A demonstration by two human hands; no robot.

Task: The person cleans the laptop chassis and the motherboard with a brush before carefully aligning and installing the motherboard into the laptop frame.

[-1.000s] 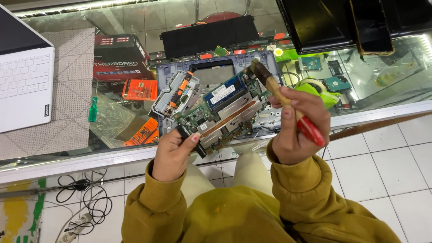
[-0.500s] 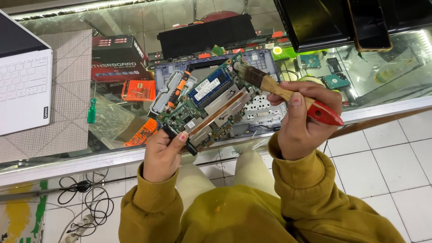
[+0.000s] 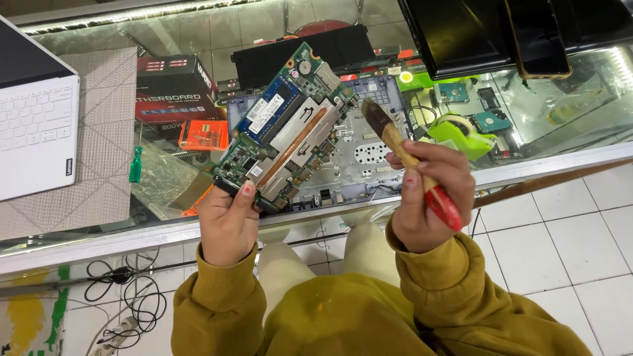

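Green circuit board (image 3: 285,125) was held tilted above the glass counter (image 3: 99,234), pinched at its lower corner by left hand (image 3: 227,224); brush (image 3: 409,158), clasped in closed right hand (image 3: 428,198), was best swept lightly, bristles only

Repair shop: glass counter (image 3: 527,173) w/ laptop parts (image 3: 369,158).

Green circuit board (image 3: 285,128) — tilted; red-handled brush (image 3: 410,162)

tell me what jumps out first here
A green circuit board is held up at centre by the left hand over the glass counter. Just right, the right hand grips a red-handled brush, bristles near the board. A white laptop sits far left.
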